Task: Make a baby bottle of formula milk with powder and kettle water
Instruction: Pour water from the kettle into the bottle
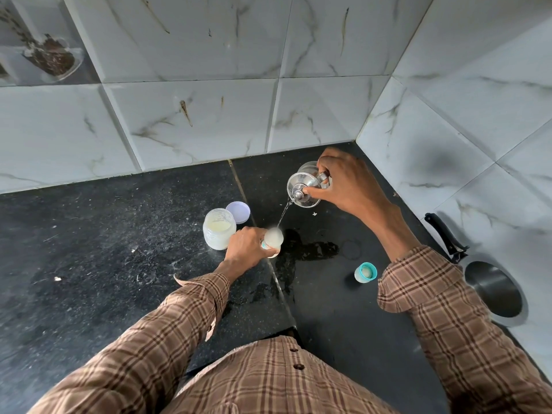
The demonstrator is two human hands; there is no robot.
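The baby bottle [273,239] stands open on the dark table [119,249], held upright in the closed grip of the left hand [246,248]. Above and to its right, the right hand [343,186] is clamped on a tilted glass kettle [303,188], thumb on its steel lid, and a thin stream of water [283,215] falls into the bottle's mouth. Just left stands an open powder jar [218,228] with its lilac lid [238,212] beside it. A teal bottle cap [365,272] sits well to the right, beyond a wet patch [310,249].

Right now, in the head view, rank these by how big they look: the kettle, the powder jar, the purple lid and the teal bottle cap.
1. Kettle
2. Powder jar, nearly the same, so unsure
3. Purple lid
4. Teal bottle cap, close to the lid
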